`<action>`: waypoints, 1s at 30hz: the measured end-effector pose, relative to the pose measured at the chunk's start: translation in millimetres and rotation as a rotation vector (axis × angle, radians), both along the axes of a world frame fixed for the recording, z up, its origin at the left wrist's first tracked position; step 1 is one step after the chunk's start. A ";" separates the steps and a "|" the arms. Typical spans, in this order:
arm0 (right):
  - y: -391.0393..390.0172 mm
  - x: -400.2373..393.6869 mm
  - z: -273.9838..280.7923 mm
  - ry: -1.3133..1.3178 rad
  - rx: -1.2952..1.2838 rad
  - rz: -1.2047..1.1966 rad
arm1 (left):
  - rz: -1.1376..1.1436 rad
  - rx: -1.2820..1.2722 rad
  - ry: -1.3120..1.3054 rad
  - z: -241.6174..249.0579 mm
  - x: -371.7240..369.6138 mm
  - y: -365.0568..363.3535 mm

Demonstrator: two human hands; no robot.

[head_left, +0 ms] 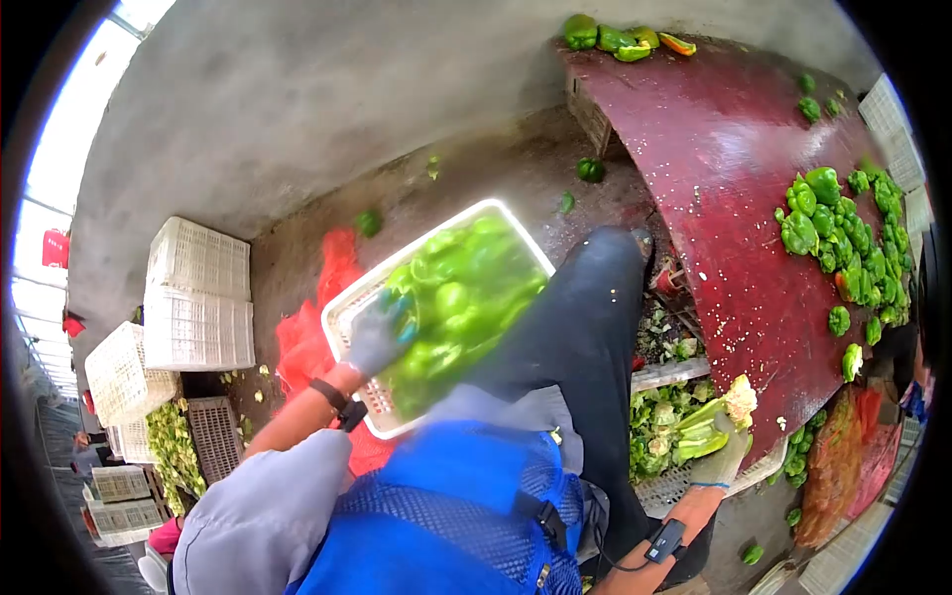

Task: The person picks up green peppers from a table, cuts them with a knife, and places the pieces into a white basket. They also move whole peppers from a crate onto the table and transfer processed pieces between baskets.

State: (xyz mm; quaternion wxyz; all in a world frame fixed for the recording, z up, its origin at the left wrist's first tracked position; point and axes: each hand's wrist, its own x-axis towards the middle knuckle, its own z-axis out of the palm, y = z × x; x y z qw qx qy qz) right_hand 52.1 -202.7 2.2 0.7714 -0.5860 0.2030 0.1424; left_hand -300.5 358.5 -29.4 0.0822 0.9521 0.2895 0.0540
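Observation:
My left hand (380, 335), in a grey glove and blurred, is over the left part of a white plastic crate (340, 315) filled with green peppers (458, 297). Its fingers reach onto the peppers, but whether they grip one is smeared by motion. Down at the right, my right hand (726, 452), also gloved, is closed around several pale green pepper pieces with a whitish seedy core (739, 402). These pieces are above a crate of pepper scraps (652, 436), beside the red tabletop's (714, 238) front edge.
A pile of green peppers (843, 238) lies on the red tabletop's right side. White crates (198, 297) are stacked at the left near the wall. Red netting (297, 347) lies under the pepper crate. Loose peppers (590, 170) dot the floor.

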 end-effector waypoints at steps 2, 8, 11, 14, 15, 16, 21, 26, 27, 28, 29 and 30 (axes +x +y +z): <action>-1.4 2.6 -3.0 -0.026 -0.009 0.031 | 0.061 0.136 0.053 -31.7 -28.5 -7.5; 4.6 -1.1 8.3 -0.027 0.122 0.027 | -0.085 0.135 0.365 -73.0 -74.7 27.5; 18.9 -14.7 32.4 0.012 0.151 0.040 | -0.191 0.208 0.478 -34.0 -51.5 50.2; 3.2 -20.4 8.2 -0.032 0.202 0.052 | 0.014 -0.031 -0.039 47.9 34.5 5.1; 7.8 -26.5 18.5 -0.004 0.236 0.032 | -0.122 -0.165 -0.223 80.1 70.0 -14.4; 15.1 -33.8 26.2 0.025 0.276 0.017 | -0.201 -0.267 -0.328 108.8 98.6 -42.7; 24.2 -54.6 27.5 0.070 0.381 -0.033 | -0.338 -1.282 -0.452 143.2 198.3 -189.6; 44.8 -75.5 55.2 0.154 0.545 -0.082 | -0.576 -1.930 0.008 82.6 252.6 -301.1; 35.4 -76.0 29.5 -0.018 0.319 -0.016 | -0.554 -1.800 0.058 80.6 257.7 -312.0; 37.0 -74.6 24.7 -0.185 0.088 0.048 | -0.532 -1.669 0.105 78.2 261.7 -319.9; 32.7 -77.4 22.9 -0.184 0.092 0.030 | -0.544 -1.664 0.123 72.2 261.5 -327.4; 29.4 -79.9 20.7 -0.138 0.034 -0.032 | -0.464 -1.688 0.111 64.6 259.1 -334.4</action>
